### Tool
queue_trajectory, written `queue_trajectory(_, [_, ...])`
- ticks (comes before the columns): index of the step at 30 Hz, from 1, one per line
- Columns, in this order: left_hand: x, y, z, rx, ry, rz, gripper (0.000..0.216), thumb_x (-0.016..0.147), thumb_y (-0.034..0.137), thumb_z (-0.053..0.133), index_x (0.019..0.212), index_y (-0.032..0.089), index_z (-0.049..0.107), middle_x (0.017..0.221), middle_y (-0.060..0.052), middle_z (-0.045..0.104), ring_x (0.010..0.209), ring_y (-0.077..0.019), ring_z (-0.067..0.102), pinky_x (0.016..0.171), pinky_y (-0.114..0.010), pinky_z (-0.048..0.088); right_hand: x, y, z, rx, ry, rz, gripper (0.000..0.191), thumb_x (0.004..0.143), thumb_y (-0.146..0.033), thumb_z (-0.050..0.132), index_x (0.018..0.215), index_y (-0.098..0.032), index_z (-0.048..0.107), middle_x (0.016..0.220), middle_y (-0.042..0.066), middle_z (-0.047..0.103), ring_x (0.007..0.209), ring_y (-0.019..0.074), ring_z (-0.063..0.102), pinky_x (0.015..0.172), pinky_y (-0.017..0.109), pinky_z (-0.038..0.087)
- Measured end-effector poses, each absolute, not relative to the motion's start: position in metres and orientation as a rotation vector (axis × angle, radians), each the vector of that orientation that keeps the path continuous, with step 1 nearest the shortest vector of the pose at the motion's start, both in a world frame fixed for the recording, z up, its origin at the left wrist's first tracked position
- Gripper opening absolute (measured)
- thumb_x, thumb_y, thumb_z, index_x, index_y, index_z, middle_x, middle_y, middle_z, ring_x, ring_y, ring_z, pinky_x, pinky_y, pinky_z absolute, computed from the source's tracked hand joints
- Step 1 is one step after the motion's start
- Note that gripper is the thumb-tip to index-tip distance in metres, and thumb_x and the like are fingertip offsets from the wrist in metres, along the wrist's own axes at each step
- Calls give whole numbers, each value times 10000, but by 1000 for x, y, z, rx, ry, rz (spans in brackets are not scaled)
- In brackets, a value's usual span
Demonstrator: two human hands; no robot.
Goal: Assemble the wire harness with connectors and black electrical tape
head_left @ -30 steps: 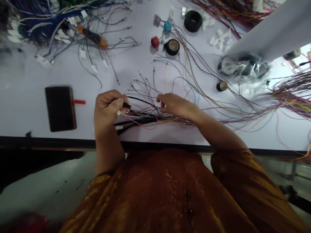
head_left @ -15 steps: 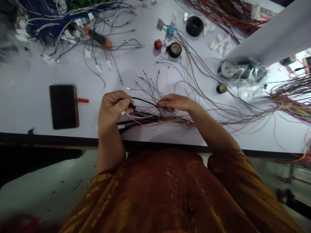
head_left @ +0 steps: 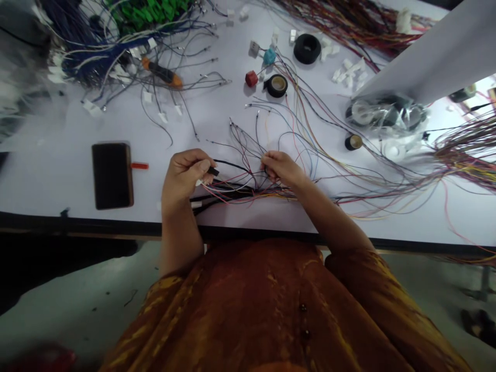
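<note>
My left hand [head_left: 185, 175] is closed around a small black connector [head_left: 212, 170] from which dark and coloured wires [head_left: 236, 190] run to the right along the white table [head_left: 46, 170]. My right hand [head_left: 281, 168] pinches thin loose wires [head_left: 248, 150] that fan out just beyond the bundle. The two hands sit close together near the table's front edge, with the bundle stretched between them.
A dark phone [head_left: 112, 175] with a red marker [head_left: 139, 166] beside it lies left of my hands. Farther back are tape rolls [head_left: 276, 85], a red connector [head_left: 251, 78], an orange-handled tool [head_left: 163, 73], white connectors [head_left: 346, 71] and a bagged roll [head_left: 387, 112]. Wire tangles fill the far left and right.
The view shifted slightly. My right hand has drawn its fingers in and now pinches the thin wires. My left hand keeps its hold on the connector.
</note>
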State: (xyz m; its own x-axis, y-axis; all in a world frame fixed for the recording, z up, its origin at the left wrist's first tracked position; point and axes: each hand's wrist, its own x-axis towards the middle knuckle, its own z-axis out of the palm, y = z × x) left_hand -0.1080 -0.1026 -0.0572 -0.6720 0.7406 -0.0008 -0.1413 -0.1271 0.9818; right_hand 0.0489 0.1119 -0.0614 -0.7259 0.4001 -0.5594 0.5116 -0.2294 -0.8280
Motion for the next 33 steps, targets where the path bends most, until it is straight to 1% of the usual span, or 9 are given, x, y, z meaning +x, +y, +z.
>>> queue_trajectory(4, [-109, -102, -56, 630, 1531, 1852, 232, 737, 414, 835, 712, 199, 751, 617, -8, 657, 410, -78, 556, 390, -187, 421, 55, 115, -69, 1277, 1442, -2620, 300, 874, -316, 672, 693, -198, 463, 594, -87, 484, 398, 22, 280, 371, 172, 254])
queue_trajectory(8, [-111, -98, -55, 617, 1517, 1842, 226, 788, 394, 795, 739, 176, 759, 468, 22, 552, 384, -76, 527, 392, -173, 397, 57, 123, -66, 1251, 1492, -2884, 292, 840, -397, 729, 773, -205, 521, 678, -78, 505, 447, 26, 318, 407, 176, 283])
queue_trajectory(11, [-112, -97, -55, 591, 1526, 1813, 188, 814, 354, 757, 743, 180, 750, 430, 35, 518, 382, -78, 515, 400, -171, 398, 53, 132, -59, 1145, 1829, -2832, 277, 855, -428, 727, 784, -214, 565, 651, -71, 475, 509, 52, 396, 487, 195, 361])
queue_trajectory(15, [-112, -99, -55, 558, 1582, 1740, 125, 830, 290, 714, 773, 183, 743, 443, 33, 527, 393, -79, 511, 416, -170, 399, 45, 144, -62, 1253, 2400, -2451, 211, 871, -310, 717, 721, -194, 625, 572, -70, 446, 527, 56, 392, 509, 189, 344])
queue_trajectory(21, [-112, -100, -55, 556, 1603, 1640, 107, 821, 261, 698, 787, 171, 746, 447, 28, 529, 407, -84, 507, 426, -177, 406, 35, 161, -73, 1501, 1515, -2938, 289, 902, -369, 680, 735, -211, 505, 596, -76, 541, 547, 53, 532, 590, 175, 488])
queue_trajectory(23, [-113, -100, -54, 542, 1599, 1646, 112, 822, 267, 697, 784, 173, 744, 445, 30, 523, 403, -82, 500, 424, -177, 403, 33, 164, -69, 1387, 1465, -2982, 298, 866, -381, 721, 759, -217, 496, 632, -77, 583, 523, 45, 510, 541, 168, 458])
queue_trajectory(28, [-112, -100, -53, 544, 1592, 1649, 138, 831, 286, 686, 779, 171, 743, 461, 24, 535, 402, -74, 490, 415, -170, 383, 30, 153, -67, 1098, 2224, -2366, 114, 831, -291, 696, 816, -194, 638, 709, -33, 699, 447, 42, 379, 432, 210, 273])
queue_trajectory(31, [-112, -99, -53, 561, 1599, 1626, 123, 830, 277, 700, 796, 169, 747, 493, 16, 566, 424, -71, 507, 423, -164, 381, 28, 147, -78, 1087, 2545, -1873, 195, 846, -241, 651, 666, -170, 624, 543, -33, 590, 484, 66, 436, 475, 215, 305])
queue_trajectory(33, [-111, -99, -53, 546, 1593, 1635, 124, 835, 277, 693, 804, 168, 743, 479, 24, 546, 417, -73, 497, 436, -175, 403, 26, 151, -82, 1227, 2486, -1944, 240, 896, -296, 607, 686, -182, 592, 495, -60, 486, 447, 68, 408, 457, 219, 295])
